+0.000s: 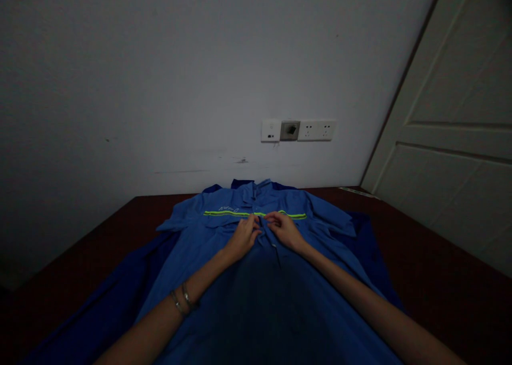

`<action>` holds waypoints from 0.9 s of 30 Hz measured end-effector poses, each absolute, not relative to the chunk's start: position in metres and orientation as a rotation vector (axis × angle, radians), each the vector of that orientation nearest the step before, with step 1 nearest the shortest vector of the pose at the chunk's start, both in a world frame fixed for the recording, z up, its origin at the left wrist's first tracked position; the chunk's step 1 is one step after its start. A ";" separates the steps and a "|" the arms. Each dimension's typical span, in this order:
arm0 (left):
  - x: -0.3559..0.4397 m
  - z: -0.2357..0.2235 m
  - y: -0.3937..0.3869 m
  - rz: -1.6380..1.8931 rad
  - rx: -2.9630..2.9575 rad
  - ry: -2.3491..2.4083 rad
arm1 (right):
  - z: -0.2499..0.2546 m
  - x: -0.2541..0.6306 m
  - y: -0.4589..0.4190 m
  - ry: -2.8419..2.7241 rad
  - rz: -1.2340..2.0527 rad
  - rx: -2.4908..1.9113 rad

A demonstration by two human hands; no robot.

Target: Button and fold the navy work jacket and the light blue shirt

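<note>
Shirt (pixel 224 240), light blue and short-sleeved, lies spread front up on a dark red tabletop (pixel 404 248), its collar (pixel 248 193) toward the wall and its lower part running down toward the person, where the middle sinks into deep shadow. Yellow-green stripes (pixel 226 213) cross the chest, and pale lettering (pixel 228 209) sits just above them on the left side of the view; it is too small to read surely. Both sleeves reach outward, one to each side.

The left hand (pixel 243 237) rests at the middle of the chest, thumb and fingers bent together, pinching the cloth along the front opening. Facing it just beside, the right hand (pixel 284 229) pinches at the same opening, its fingers curled inward over the stripe. Whether a button lies between the fingertips cannot be told. Two bracelets (pixel 181 298) circle the left wrist.

Under the shirt lies darker blue clothing (pixel 116 282), showing past it on both sides and behind the collar. Near the tabletop's far right corner lies a thin pale strip (pixel 358 193). Behind rises a plain wall (pixel 160 88) with scuff marks (pixel 241 161) and a row of sockets (pixel 316 130). A panelled door (pixel 456 98) stands at right.
</note>
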State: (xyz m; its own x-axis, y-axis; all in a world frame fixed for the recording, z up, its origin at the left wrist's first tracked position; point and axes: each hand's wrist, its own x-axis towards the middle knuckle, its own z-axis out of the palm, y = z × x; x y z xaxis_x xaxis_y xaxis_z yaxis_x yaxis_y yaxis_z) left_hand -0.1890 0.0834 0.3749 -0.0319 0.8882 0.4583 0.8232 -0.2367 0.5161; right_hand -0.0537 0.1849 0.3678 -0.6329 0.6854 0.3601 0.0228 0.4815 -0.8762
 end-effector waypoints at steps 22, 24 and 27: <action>-0.191 0.375 0.082 1.109 2.239 1.839 | 0.372 -0.051 0.191 -1.741 1.717 -0.758; -0.191 0.375 0.082 1.121 2.247 1.827 | 0.371 -0.050 0.190 -1.688 1.795 -0.759; -0.191 0.374 0.083 1.135 2.245 1.822 | 0.371 -0.051 0.191 -1.694 1.827 -0.713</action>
